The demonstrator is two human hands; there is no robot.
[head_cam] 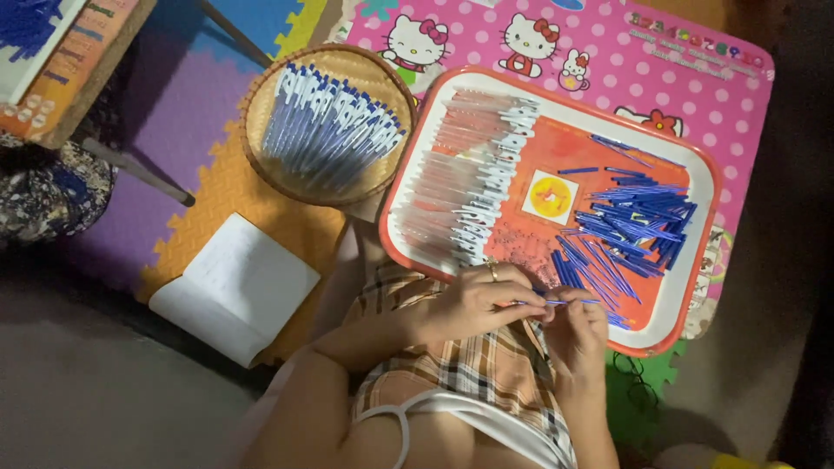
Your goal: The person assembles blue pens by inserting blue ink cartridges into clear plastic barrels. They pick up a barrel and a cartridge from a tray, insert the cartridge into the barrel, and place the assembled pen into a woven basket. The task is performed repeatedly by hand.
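- Fingers of the left hand [473,302] are curled tight around one end of a thin pen part [556,301], with a ring on one finger; the right hand [575,326] pinches its other end between thumb and fingertips.
- Both hands hold that single piece just over the near rim of the tray [695,287], above the person's lap and checked shorts [486,365].
- Slim, rod-like and pale with a blue end, the pen part runs almost level, its long axis left to right across the view and its blue end toward the right hand.
- Red plastic with a white raised rim and rounded corners, the tray rests on a pink dotted mat [678,78].
- Clear pen barrels [469,174] with white tips lie in a neat overlapping row along the tray's left side.
- Blue refills [634,217] lie in a loose heap on the tray's right side, pointing many ways, some just beside the right hand.
- Bare red tray floor shows between the row and the heap, around a yellow sticker [549,197].
- A round woven basket [261,148] of finished blue-and-white pens sits just left of the tray.
- White folded paper [234,291] lies on a foam puzzle floor [174,113], well left of the hands.
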